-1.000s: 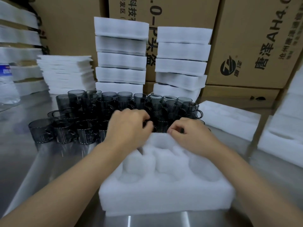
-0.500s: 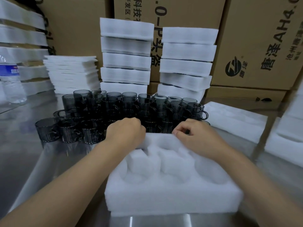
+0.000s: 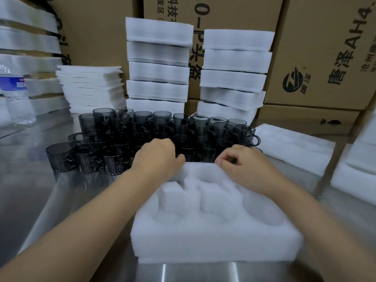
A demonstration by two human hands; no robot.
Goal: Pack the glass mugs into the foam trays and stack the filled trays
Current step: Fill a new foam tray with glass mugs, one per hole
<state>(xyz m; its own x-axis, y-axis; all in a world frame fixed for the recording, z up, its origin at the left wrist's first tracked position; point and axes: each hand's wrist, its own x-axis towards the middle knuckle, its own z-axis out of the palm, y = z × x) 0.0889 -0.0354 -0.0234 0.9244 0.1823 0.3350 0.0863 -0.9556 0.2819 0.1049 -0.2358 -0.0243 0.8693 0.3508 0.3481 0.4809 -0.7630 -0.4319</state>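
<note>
left hand point(image 3: 158, 157) and right hand point(image 3: 246, 169) curled, cannot tell on what. mugs point(image 3: 142, 129) just beyond them, tray point(image 3: 213, 237) under the wrists. glass fragile, slippery: better to take by handle. foam soft, light.

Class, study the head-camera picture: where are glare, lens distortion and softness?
Head view: glare streaks the steel table on the near side of the foam tray; the wide lens bows and tilts the cardboard boxes; the water bottle at the left edge looks soft; the tray's white pockets show little contrast.
</note>
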